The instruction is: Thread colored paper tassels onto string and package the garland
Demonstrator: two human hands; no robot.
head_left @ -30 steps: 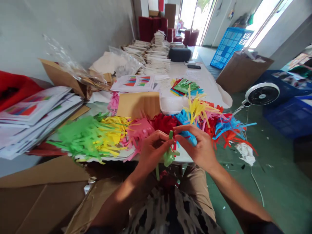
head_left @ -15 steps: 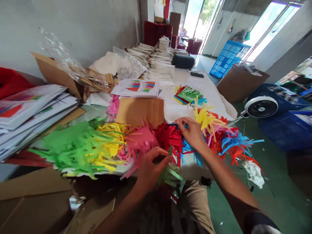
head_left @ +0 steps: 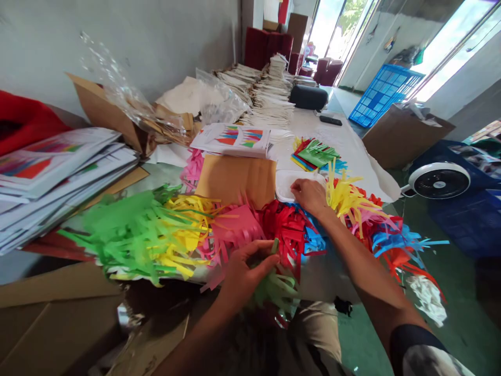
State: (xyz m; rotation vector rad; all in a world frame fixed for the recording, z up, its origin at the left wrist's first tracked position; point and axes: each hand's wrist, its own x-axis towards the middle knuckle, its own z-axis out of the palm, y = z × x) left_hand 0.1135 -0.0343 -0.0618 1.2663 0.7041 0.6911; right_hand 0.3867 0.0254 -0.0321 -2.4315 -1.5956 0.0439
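Note:
My left hand [head_left: 245, 271] is closed on a green fringed paper piece [head_left: 274, 284] at the near table edge, above my lap. My right hand [head_left: 311, 196] reaches forward to the near edge of a shallow white tray [head_left: 284, 183], its fingers curled at the rim; whether they hold anything I cannot make out. Between the hands lie heaps of fringed paper: red [head_left: 287, 232], blue [head_left: 313, 243], pink [head_left: 235, 230], yellow [head_left: 188, 224] and green [head_left: 129, 230]. More yellow strips [head_left: 346, 196] rise just right of my right hand.
A brown envelope [head_left: 237, 180] lies behind the heaps. Printed sheets [head_left: 235, 138], a stack of papers [head_left: 55, 177] at left, a cardboard box [head_left: 102, 112], white stacks [head_left: 270, 94], a white fan [head_left: 438, 180], blue crates [head_left: 385, 91] and a box [head_left: 405, 136] at right.
My right hand let go of the green piece and moved forward over the red and blue heaps to the white tray. My left hand lowered, keeping the green piece.

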